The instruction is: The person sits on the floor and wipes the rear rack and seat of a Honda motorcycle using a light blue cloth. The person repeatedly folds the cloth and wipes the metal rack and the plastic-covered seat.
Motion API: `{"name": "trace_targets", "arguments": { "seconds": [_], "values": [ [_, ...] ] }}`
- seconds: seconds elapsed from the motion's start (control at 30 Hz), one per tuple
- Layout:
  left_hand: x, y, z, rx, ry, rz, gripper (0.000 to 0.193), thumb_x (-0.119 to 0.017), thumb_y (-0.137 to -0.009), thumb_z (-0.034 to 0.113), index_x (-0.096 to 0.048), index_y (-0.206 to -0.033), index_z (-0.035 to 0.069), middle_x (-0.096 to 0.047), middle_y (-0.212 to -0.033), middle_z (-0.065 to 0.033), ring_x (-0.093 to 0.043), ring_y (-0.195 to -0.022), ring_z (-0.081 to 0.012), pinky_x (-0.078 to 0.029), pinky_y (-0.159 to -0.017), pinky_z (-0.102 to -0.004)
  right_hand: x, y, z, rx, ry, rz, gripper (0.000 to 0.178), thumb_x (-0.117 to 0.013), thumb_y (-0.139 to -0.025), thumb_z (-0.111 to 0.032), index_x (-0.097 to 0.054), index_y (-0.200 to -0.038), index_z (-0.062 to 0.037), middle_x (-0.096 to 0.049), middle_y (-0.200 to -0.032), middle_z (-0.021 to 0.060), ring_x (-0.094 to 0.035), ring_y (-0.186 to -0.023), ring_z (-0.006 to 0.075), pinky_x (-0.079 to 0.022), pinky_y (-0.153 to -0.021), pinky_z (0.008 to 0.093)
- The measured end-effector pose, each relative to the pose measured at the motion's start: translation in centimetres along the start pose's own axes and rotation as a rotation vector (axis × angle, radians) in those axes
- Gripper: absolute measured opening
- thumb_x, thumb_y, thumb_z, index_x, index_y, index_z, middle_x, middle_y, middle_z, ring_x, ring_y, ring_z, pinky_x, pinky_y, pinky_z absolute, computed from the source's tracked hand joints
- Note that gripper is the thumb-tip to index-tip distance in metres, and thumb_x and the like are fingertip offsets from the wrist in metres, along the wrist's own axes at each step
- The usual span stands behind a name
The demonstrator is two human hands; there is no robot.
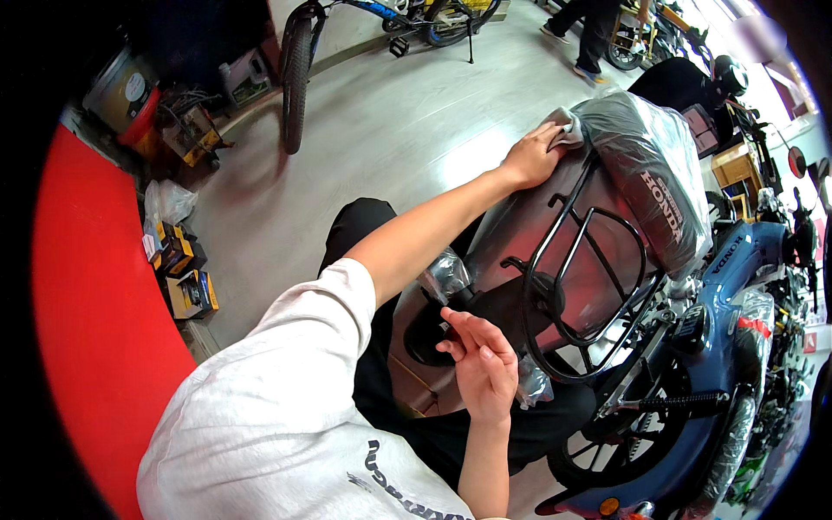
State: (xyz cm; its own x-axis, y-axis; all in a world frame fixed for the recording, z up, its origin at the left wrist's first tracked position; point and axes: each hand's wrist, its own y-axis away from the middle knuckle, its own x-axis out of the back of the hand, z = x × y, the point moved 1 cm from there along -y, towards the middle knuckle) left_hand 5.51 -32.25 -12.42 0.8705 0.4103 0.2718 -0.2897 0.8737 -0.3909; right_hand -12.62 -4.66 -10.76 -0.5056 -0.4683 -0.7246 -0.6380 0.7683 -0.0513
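My left hand (535,158) reaches forward and presses a grey cloth (568,128) onto the rear body of a motorbike, next to the seat (646,160). Clear plastic wraps that dark seat. The dark grey rear panel (511,234) shines under the lights, and a black tubular rack (572,260) stands out beside it. Closer to me, my right hand (485,360) is raised near the tail with its fingers loosely bent and apart, holding nothing. Plastic-wrapped turn signals (446,276) flank the black tail part between my knees.
A blue motorbike (724,286) stands close on the right, with more bikes beyond it. A bicycle (299,78) is parked at the far left of the floor. Small boxes (192,295) lie beside a red surface (95,329). A person's legs (598,39) show at the back.
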Motion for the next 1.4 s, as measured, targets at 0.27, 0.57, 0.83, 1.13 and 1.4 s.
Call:
{"name": "trace_targets", "arguments": {
  "seconds": [0.27, 0.57, 0.83, 1.13, 1.4],
  "values": [
    [5.5, 7.1, -0.1, 0.080, 0.074, -0.358, 0.043, -0.060, -0.091, 0.024, -0.059, -0.132, 0.012, -0.051, -0.144, -0.0180, -0.053, -0.128, -0.0350, -0.041, -0.108, -0.0376, 1.5, -0.2, -0.3, 0.000, -0.081, -0.076, 0.040, -0.045, -0.099, -0.016, -0.053, -0.136, -0.0022, -0.052, -0.141, 0.0196, -0.042, -0.138, 0.0385, -0.046, -0.100, 0.0447],
    [11.7, 14.0, 3.9, -0.111, 0.116, -0.646, 0.051, -0.055, -0.086, 0.009, -0.059, -0.136, 0.011, -0.039, -0.151, -0.0265, -0.040, -0.139, -0.0403, -0.033, -0.115, -0.0408, 3.9, -0.3, -0.2, -0.033, -0.337, -0.232, 0.047, -0.040, -0.102, -0.022, -0.042, -0.146, -0.0054, -0.046, -0.147, 0.0168, -0.035, -0.142, 0.0378, -0.038, -0.107, 0.0508],
    [4.2, 7.2, 2.2, -0.208, -0.115, -0.483, 0.081, -0.050, -0.095, 0.042, -0.013, -0.157, 0.006, -0.010, -0.162, -0.0251, -0.014, -0.147, -0.0489, -0.018, -0.121, -0.0485, 3.8, 0.2, -0.4, -0.046, -0.389, -0.130, 0.048, -0.043, -0.102, -0.023, -0.043, -0.145, -0.0028, -0.049, -0.142, 0.0211, -0.039, -0.139, 0.0400, -0.041, -0.104, 0.0533],
    [1.8, 2.9, -1.8, 0.009, 0.118, -0.393, 0.076, -0.053, -0.096, 0.050, -0.023, -0.156, 0.012, -0.010, -0.161, -0.0287, -0.010, -0.151, -0.0396, -0.017, -0.121, -0.0423, 3.9, 0.1, -0.4, -0.046, -0.382, -0.151, 0.049, -0.043, -0.102, -0.024, -0.041, -0.147, -0.0047, -0.048, -0.143, 0.0195, -0.038, -0.139, 0.0389, -0.040, -0.105, 0.0539],
    [-1.9, -0.6, -8.3, 0.105, 0.369, -0.190, 0.071, -0.055, -0.098, 0.039, -0.028, -0.151, 0.002, -0.036, -0.152, -0.0216, -0.034, -0.140, -0.0299, -0.025, -0.117, -0.0363, 4.0, -0.1, 0.0, -0.070, -0.388, -0.183, 0.049, -0.042, -0.103, -0.026, -0.041, -0.148, -0.0058, -0.047, -0.145, 0.0187, -0.037, -0.140, 0.0388, -0.040, -0.105, 0.0536]
  ]
}}
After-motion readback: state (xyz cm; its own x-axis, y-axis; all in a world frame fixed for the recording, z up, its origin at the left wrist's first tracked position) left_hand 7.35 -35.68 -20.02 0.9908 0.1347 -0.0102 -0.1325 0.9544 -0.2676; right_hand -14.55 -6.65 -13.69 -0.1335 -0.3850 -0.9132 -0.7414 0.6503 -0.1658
